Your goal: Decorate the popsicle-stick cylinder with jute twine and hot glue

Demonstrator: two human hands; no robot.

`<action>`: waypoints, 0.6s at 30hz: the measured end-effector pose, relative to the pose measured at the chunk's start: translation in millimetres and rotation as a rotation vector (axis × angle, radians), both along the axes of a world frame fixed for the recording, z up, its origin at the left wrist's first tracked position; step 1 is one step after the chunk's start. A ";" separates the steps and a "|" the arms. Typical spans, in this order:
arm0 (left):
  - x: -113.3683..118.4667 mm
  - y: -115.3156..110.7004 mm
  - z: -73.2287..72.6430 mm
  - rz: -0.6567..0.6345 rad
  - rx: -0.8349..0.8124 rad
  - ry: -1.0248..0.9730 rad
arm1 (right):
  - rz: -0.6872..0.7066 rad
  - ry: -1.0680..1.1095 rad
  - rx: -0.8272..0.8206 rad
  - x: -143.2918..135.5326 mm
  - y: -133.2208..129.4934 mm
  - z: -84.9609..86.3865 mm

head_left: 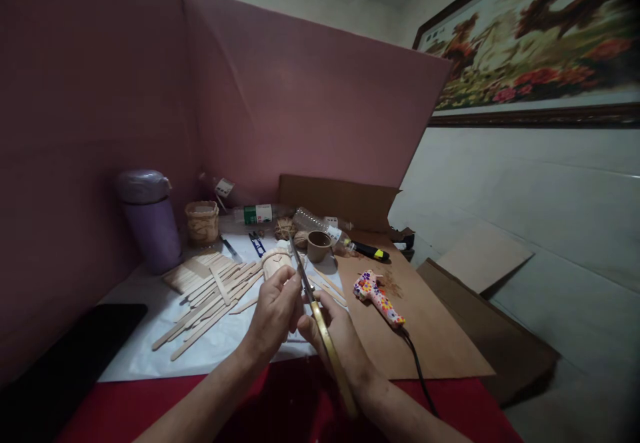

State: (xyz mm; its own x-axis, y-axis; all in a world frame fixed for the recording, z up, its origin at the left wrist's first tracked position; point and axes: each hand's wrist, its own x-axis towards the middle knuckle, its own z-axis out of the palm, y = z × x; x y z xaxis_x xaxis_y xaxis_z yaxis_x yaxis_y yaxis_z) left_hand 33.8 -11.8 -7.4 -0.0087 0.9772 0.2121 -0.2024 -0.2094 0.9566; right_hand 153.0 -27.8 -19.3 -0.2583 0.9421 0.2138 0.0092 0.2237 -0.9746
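Scissors [327, 349] with gold-coloured handles point up and away at the centre, and my right hand [343, 339] is closed around them. Just left of the blades, my left hand [275, 306] has its thumb and fingers pressed together; whatever they pinch is too small to make out. Behind my left hand stands a pale wooden cup-like piece [276, 260], its lower part hidden by the hand. Wooden craft sticks [215, 296] lie in a loose pile to the left. A brown pot [319, 247] is beyond the scissors.
A flowered glue gun [379, 297] with a black cord lies on cardboard [430, 336] at the right, near a black and yellow cutter [371, 251]. Plastic bottles [313, 221] and twine [285, 227] are behind. A purple tumbler [153, 226] stands at the left.
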 end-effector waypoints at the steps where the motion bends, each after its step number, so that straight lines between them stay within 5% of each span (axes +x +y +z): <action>1: 0.3 0.4 -0.7 -0.003 0.000 -0.004 | -0.001 0.011 0.001 -0.4 0.6 -1.8; 8: 2.1 0.9 -2.0 0.028 -0.012 -0.019 | -0.043 0.036 -0.033 -2.9 2.8 -13.0; 18: 1.8 1.9 -0.2 0.037 0.002 -0.029 | -0.103 0.046 -0.074 -7.9 0.5 -7.8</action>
State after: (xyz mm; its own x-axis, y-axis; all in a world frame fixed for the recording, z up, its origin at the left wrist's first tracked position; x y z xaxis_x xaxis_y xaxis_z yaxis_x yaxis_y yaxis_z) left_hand 35.6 -9.9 -7.6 -0.0507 0.9757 0.2130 -0.2226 -0.2190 0.9500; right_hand 145.1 -27.3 -27.2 -0.1508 0.9767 0.1524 -0.0167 0.1516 -0.9883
